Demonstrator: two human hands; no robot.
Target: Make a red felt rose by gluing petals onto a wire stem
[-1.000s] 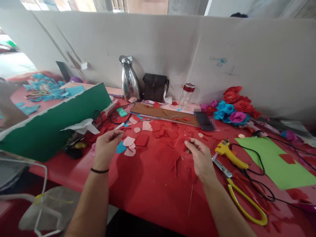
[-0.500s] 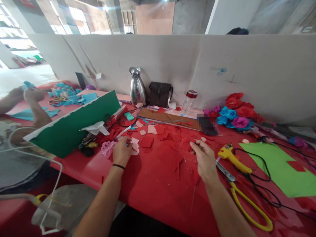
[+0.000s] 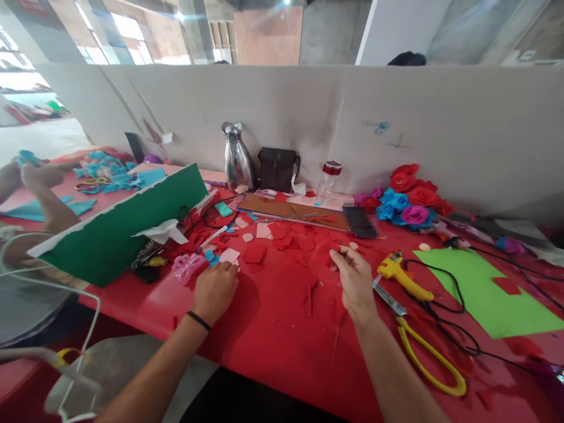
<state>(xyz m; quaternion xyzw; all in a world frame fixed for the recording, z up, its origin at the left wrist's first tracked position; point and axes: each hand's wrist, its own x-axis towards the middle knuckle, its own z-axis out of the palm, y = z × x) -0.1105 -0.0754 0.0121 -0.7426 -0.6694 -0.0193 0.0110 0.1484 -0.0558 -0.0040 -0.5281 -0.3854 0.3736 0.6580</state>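
My left hand (image 3: pixel 215 289) rests on the red tabletop with fingers bent over the near edge of some pale pink paper pieces (image 3: pixel 230 256); whether it grips one is hidden. A bit of blue paper (image 3: pixel 211 257) and a pink looped ornament (image 3: pixel 188 268) lie to its left. My right hand (image 3: pixel 355 279) is closed, thumb against forefinger, on a piece of red paper (image 3: pixel 329 255). Red paper pieces (image 3: pixel 255 254) are scattered between and beyond both hands. A yellow glue gun (image 3: pixel 404 276) and yellow-handled scissors (image 3: pixel 429 359) lie right of my right hand.
A green board (image 3: pixel 127 226) stands at the left, a co-worker's hands (image 3: pixel 42 182) beyond it. Behind are a steel jug (image 3: pixel 237 157), a dark bag (image 3: pixel 277 169), a glass jar (image 3: pixel 328 182) and a phone (image 3: pixel 360 221). Paper flowers (image 3: pixel 414 200) and a green sheet (image 3: pixel 489 288) lie right.
My left hand has moved from beside the blue bit to the pink pieces, uncovering the blue. My right hand still holds the red paper. The whole view has shifted slightly.
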